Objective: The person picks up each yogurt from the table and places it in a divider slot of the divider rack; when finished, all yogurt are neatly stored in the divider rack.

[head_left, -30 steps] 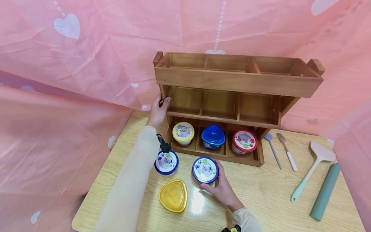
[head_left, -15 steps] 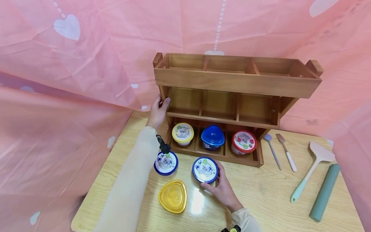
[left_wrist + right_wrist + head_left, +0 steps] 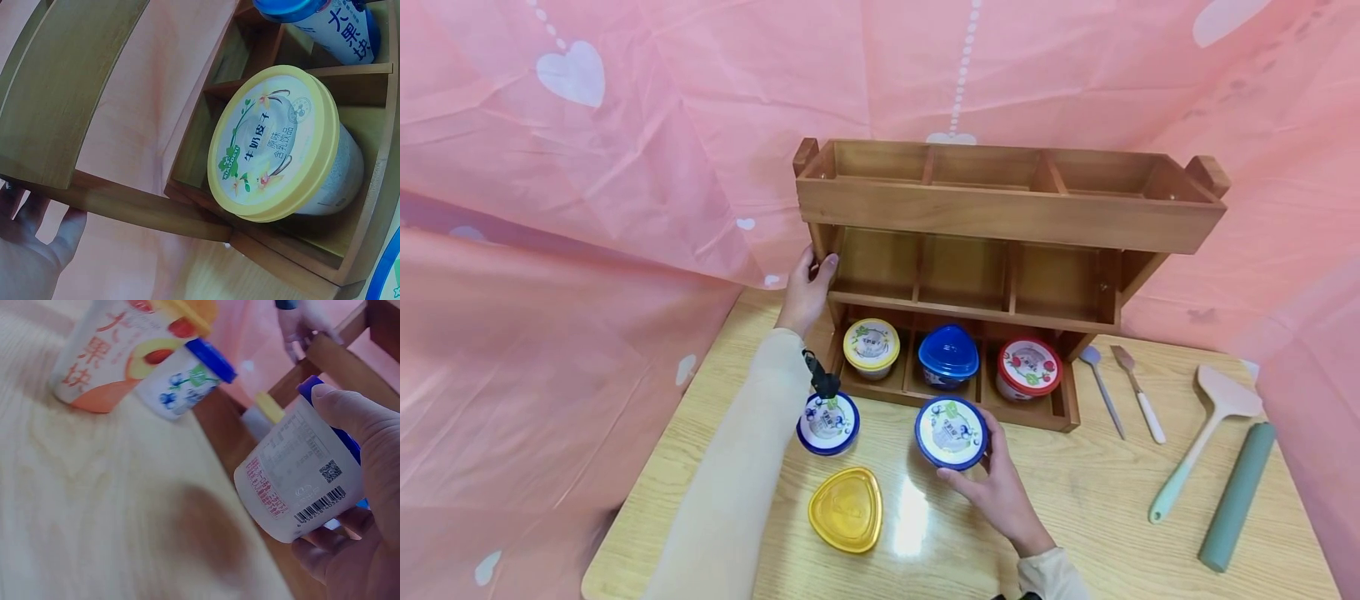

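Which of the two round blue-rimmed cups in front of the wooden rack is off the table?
The right-hand blue-rimmed cup, gripped by the right hand and lifted; the left blue-rimmed cup stands on the table, untouched.

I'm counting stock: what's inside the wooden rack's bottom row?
The wooden rack holds a yellow-lidded cup, a blue-lidded cup and a red-lidded cup. Their contents are hidden.

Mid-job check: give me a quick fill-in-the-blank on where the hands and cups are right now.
The right hand holds a cup with a ___-rimmed lid.
The left hand grips the left post of the wooden ___.
The rack's bottom row holds ___ cups.
The loose yellow lid lies on the ___.

Missing words: blue; rack; three; table
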Demonstrator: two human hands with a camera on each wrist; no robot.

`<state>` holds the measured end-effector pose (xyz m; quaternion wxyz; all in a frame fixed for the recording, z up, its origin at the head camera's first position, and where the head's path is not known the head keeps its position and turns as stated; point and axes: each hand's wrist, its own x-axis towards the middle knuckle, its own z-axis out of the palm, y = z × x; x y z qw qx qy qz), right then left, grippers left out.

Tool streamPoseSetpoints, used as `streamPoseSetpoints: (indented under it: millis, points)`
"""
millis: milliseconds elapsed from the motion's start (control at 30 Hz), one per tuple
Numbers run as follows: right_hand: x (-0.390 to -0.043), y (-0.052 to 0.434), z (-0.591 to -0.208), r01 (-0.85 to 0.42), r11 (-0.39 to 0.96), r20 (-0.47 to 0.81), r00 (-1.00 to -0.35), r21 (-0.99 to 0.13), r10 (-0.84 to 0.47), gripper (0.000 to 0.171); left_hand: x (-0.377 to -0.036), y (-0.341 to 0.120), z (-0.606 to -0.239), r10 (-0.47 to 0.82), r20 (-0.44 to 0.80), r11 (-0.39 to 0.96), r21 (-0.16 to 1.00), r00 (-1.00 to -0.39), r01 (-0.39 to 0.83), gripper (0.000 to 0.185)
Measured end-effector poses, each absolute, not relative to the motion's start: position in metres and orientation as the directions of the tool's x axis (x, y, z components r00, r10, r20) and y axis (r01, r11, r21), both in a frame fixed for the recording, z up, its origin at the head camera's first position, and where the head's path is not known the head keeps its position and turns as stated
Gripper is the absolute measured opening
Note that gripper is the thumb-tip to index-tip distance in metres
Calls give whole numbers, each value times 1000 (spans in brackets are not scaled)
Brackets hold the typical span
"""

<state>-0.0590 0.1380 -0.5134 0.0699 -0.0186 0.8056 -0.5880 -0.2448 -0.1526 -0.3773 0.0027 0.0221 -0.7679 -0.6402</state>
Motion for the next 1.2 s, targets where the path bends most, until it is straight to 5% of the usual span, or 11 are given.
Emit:
streamPoseSetpoints:
  millis: [733,1200]
  points:
    - [-62,180,-444,-92,293,102,-995,-952,19,101,-269,-154,-413,-66,30,187,982,-997,17,54]
    - [-82,210,-407,-249,124,259,-963,-961,75,101,-270,-154,-413,-67,31,193,981,-997,18,55]
